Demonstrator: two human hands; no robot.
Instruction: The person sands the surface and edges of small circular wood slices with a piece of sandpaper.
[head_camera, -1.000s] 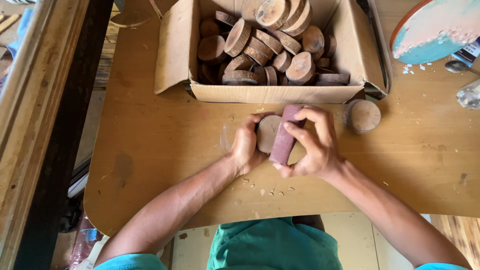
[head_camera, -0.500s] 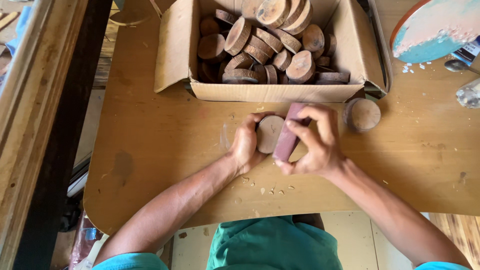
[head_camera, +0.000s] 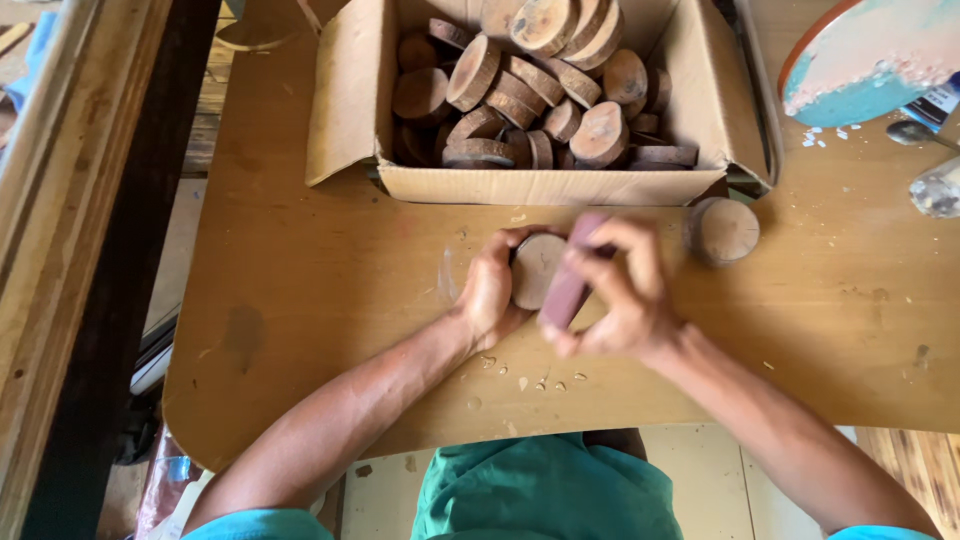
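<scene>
The left hand (head_camera: 492, 290) cups a round wooden disc (head_camera: 536, 268) against the wooden surface (head_camera: 320, 290), its fingers curled closed around the disc's left edge so that only the pale cut face shows — the rim under the palm is hidden. The right hand (head_camera: 625, 295) grips a reddish-brown sanding block (head_camera: 568, 285), fingers wrapped over its top and thumb beneath; the block lies tilted across the disc's right side, touching it, and is blurred, so its exact shape and surface are hard to make out. The disc sits on the surface just in front of a cardboard box (head_camera: 545, 185), between the two hands.

The box is filled with a heap of similar wood slices (head_camera: 520, 95), many standing on edge; its far end is cut off by the top of the frame. Another single wood slice (head_camera: 722, 230) lies flat just right of the right hand, beside the box's near corner. Pale crumbs (head_camera: 530, 380) dot the surface below the hands. At upper right a round board painted turquoise and white (head_camera: 870, 60) is only partly in view — its rest runs out of the frame.
</scene>
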